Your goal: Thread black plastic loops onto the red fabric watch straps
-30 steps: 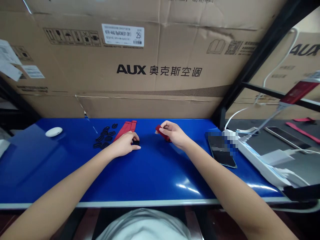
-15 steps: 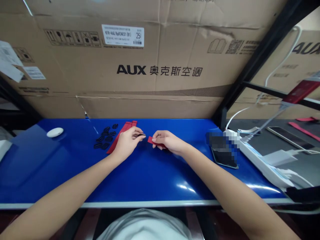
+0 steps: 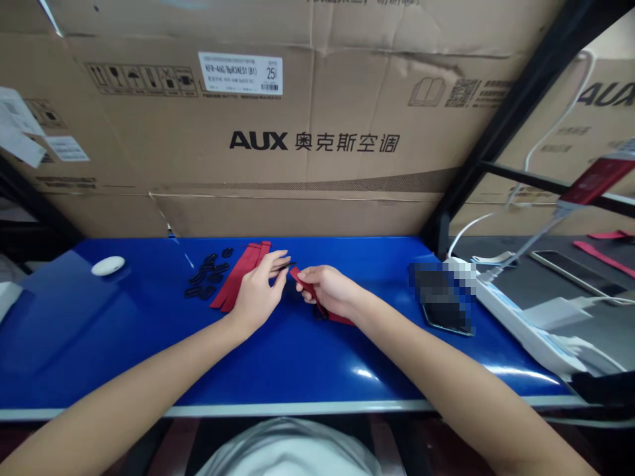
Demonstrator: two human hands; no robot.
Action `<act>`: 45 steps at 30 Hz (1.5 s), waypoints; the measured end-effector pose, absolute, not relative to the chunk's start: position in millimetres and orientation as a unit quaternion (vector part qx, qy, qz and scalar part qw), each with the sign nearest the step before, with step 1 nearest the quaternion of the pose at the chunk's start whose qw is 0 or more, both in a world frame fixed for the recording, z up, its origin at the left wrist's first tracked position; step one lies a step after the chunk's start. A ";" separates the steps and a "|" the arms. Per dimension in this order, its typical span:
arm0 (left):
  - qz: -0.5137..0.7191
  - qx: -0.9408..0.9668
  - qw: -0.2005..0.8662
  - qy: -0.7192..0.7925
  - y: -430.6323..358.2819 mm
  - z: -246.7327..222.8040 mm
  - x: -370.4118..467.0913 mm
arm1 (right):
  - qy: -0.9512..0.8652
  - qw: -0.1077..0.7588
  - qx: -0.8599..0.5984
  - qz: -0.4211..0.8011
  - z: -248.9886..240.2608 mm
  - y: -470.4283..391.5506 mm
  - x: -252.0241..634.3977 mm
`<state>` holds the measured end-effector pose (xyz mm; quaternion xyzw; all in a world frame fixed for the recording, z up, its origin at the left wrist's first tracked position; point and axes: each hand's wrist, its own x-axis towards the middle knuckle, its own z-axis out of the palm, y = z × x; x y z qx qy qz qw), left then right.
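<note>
Near the middle of the blue table, my left hand (image 3: pixel 260 291) pinches a small black buckle (image 3: pixel 288 265) between thumb and fingers. Just right of it, my right hand (image 3: pixel 325 288) grips a red strap (image 3: pixel 308 288) whose end points at the buckle. Under my right hand lie more red strap (image 3: pixel 341 320) and a black piece (image 3: pixel 320 312), partly hidden. Flat red straps (image 3: pixel 241 274) lie left of and behind my left hand. Farther left are several loose black buckles (image 3: pixel 207 272) in a loose group.
A white oval object (image 3: pixel 108 266) lies at the left. On the right are a dark phone (image 3: pixel 446 314), a white power strip (image 3: pixel 526 324) with cables, and a black rack post (image 3: pixel 501 125). A large cardboard box (image 3: pixel 307 106) stands along the back of the blue table (image 3: pixel 278 370).
The strap end in my right hand has tilted upward and moved nearer the buckle. My left hand has turned slightly, its fingers raised. More strap shows under my right hand.
</note>
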<state>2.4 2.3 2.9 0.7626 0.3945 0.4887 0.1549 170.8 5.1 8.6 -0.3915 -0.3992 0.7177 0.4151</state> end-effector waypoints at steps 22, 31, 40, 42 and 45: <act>0.548 0.595 0.451 0.378 8.6 4.2 2.0 | -0.464 0.527 -0.328 0.632 3.7 2.0 158.0; 0.408 0.502 0.660 0.382 6.9 11.0 -2.5 | -0.636 0.519 -0.331 0.465 3.3 10.5 169.7; 0.381 0.651 0.481 0.446 8.0 10.5 -5.6 | -0.702 0.378 -0.358 0.486 32.8 -0.5 193.5; 0.382 0.664 0.448 0.461 8.9 8.7 -6.2 | -0.728 0.353 -0.391 0.439 33.2 -0.8 193.3; 0.383 0.702 0.385 0.461 8.4 5.5 -5.6 | -0.731 0.348 -0.439 0.389 26.7 1.3 189.8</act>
